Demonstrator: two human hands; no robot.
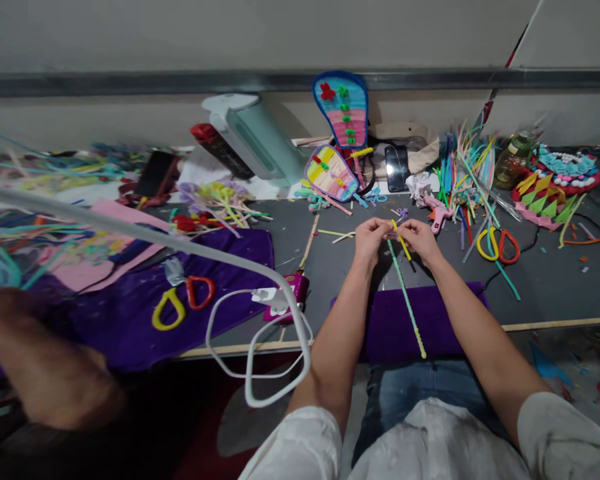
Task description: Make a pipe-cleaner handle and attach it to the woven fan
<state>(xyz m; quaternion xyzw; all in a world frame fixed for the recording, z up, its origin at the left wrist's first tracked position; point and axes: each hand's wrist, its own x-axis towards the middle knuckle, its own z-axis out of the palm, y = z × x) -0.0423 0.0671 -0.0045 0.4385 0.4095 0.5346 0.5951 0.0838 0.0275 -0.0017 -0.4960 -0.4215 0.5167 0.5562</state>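
My left hand (374, 239) and my right hand (420, 241) meet over the grey table, fingertips pinched together. Between them is a short yellow pipe cleaner (404, 245), gripped from both sides. A longer twisted pipe cleaner (405, 293), pale green turning yellow at its lower end, runs from under my fingers toward me over a folded purple cloth (387, 317). Its upper end is hidden by my fingers. Just beyond my hands lies a small purple curled piece (403, 213). A pink glue gun (436, 215) rests to the right of them.
Scissors with yellow and red handles (499, 245) lie at right, near a bundle of pipe cleaners (473, 167). Decorated fan-shaped crafts (343, 110) and a teal pitcher (265, 140) stand behind. A white cable (260, 267) crosses at left, beside a co-worker's blurred arm (45, 360).
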